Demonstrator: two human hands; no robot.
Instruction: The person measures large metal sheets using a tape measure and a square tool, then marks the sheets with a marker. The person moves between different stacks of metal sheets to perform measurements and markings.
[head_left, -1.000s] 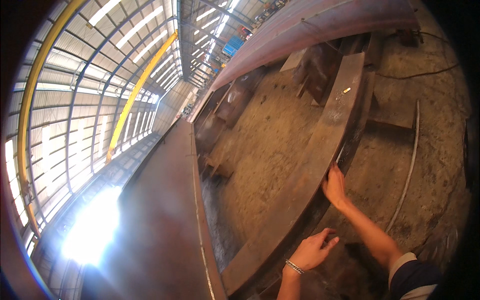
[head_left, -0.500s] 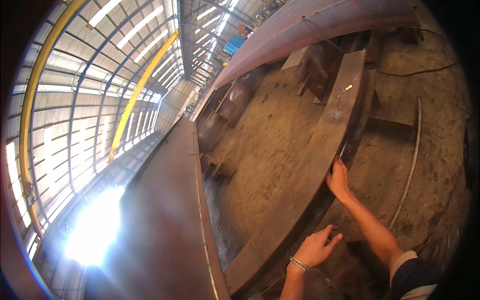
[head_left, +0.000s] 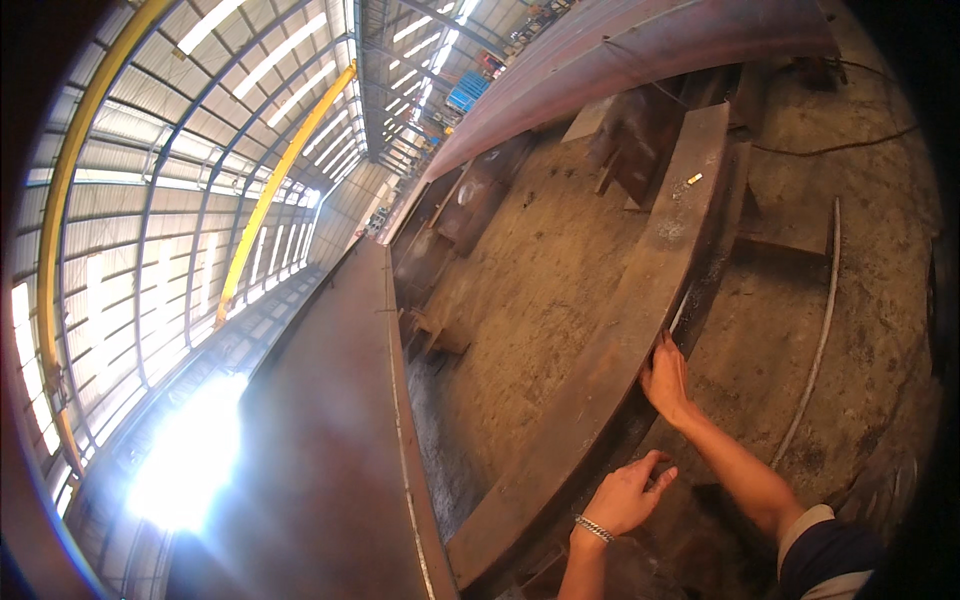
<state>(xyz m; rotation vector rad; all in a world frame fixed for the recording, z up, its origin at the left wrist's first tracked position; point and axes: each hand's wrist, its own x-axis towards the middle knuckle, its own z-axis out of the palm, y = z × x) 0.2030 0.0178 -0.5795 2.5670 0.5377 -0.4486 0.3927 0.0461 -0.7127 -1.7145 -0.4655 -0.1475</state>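
A long brown steel beam curves through the view from lower left to upper right. At its near edge is my right hand, fingers closed and pressed together against the side. A thin pale stick sticks out past those fingertips, along the beam's edge; its lower end is hidden by the hand. My left hand, with a chain bracelet at the wrist, hovers closer to me beside the beam. Its fingers are apart, with nothing in them.
A small yellow-and-white piece lies on the beam's far part. Left stands a wide dark steel plate; a large reddish plate spans the back. A rod or hose lies on the dirt floor at right. Bright glare shows lower left.
My right hand has slid a little toward me and left along the beam's edge, the pale stick moving with it. My left hand has shifted slightly left, fingers still apart.
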